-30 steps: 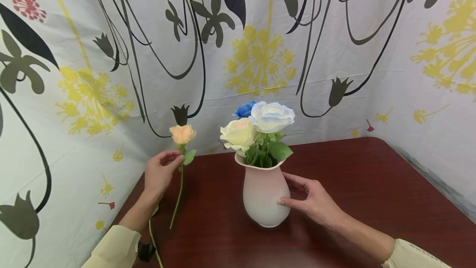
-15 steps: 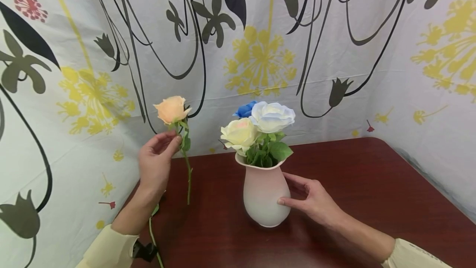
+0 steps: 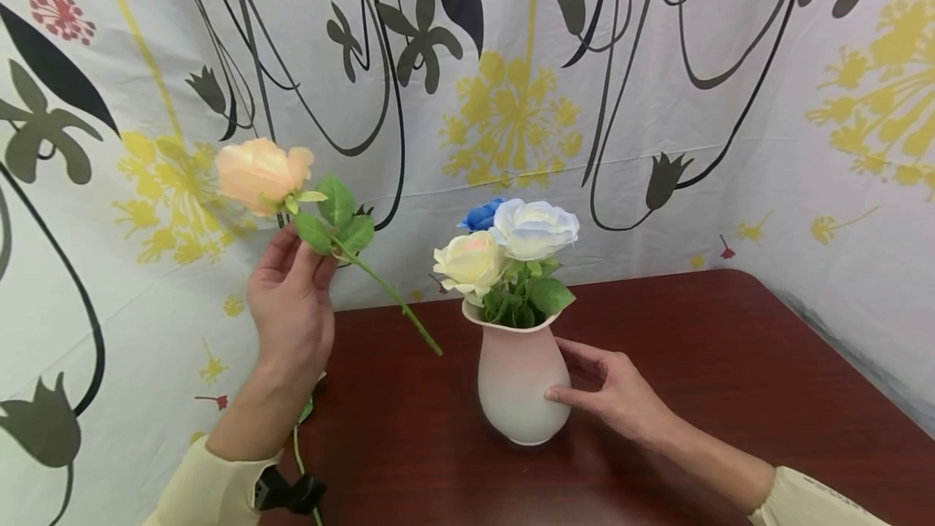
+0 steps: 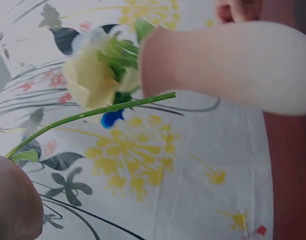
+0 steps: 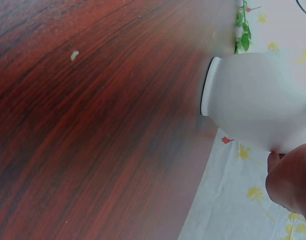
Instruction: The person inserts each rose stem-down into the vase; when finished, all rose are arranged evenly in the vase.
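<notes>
My left hand pinches a peach rose by its stem just under the bloom. The rose is raised left of the vase and tilted, its bare stem end slanting down toward the vase. In the left wrist view that green stem crosses in front of the flowers near the vase mouth. A pink-to-white vase stands upright, holding a cream rose, a pale blue-white rose and a blue rose. Around the vase's right side my right hand grips, thumb in front and fingers behind.
Another flower stem lies on the dark red wooden table at the left, partly hidden by my left forearm. A patterned curtain hangs behind the table and along its sides.
My left hand has lifted the peach rose up and to the left, tilting it so the stem end swings right toward the vase. My right hand and the vase have stayed put.
</notes>
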The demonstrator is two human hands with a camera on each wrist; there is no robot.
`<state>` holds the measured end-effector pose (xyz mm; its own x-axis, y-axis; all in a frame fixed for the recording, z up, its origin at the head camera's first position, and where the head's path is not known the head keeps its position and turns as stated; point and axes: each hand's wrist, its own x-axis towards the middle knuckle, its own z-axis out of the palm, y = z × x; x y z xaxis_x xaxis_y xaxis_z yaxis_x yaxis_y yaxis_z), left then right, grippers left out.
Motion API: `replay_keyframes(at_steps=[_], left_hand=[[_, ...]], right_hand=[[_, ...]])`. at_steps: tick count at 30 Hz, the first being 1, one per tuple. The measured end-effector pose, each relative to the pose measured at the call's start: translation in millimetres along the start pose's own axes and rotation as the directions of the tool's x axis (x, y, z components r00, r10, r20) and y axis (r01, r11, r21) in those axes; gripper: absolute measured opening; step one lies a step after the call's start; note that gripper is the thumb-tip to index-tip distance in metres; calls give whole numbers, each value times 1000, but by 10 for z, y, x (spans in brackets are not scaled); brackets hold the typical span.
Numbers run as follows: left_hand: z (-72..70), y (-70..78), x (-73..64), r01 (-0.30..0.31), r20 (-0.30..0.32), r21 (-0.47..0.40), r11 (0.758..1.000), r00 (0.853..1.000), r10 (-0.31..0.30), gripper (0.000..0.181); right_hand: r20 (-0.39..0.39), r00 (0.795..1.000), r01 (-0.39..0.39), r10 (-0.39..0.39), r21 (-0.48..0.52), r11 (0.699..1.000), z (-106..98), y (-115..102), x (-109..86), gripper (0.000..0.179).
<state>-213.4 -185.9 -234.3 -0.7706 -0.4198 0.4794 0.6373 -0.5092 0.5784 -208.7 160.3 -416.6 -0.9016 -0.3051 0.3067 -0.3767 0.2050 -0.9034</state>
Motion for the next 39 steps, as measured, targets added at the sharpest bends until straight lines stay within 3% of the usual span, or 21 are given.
replay_keyframes(at_steps=[8, 14, 21, 27, 34, 39], left_hand=[[155, 72, -14, 10, -15, -193, 981, 1000, -13, 26], [177, 3, -61, 13, -16, -189, 982, 1000, -17, 24], [140, -178, -218, 65, 17, -61, 996, 998, -64, 18], [94, -402, -414, 105, 79, 92, 990, 990, -112, 8], [43, -674, -608, 114, 153, 284, 952, 975, -162, 14], [17, -821, -670, 92, 203, 433, 897, 959, -197, 14]], right_hand=[[-1, 1000, 0, 0, -4, 1000, -5, 11, 1, 76], [0, 1000, 1, -1, 10, 1000, -2, 25, 1, 75], [-9, 1000, -8, 9, 7, 1000, 5, 19, 7, 75], [-13, 1000, -13, 13, -7, 1000, 11, 12, 3, 76], [-13, 1000, -3, 3, -6, 1000, 14, 20, 3, 75], [-15, 1000, -3, 4, 8, 1000, 19, 27, 10, 75]])
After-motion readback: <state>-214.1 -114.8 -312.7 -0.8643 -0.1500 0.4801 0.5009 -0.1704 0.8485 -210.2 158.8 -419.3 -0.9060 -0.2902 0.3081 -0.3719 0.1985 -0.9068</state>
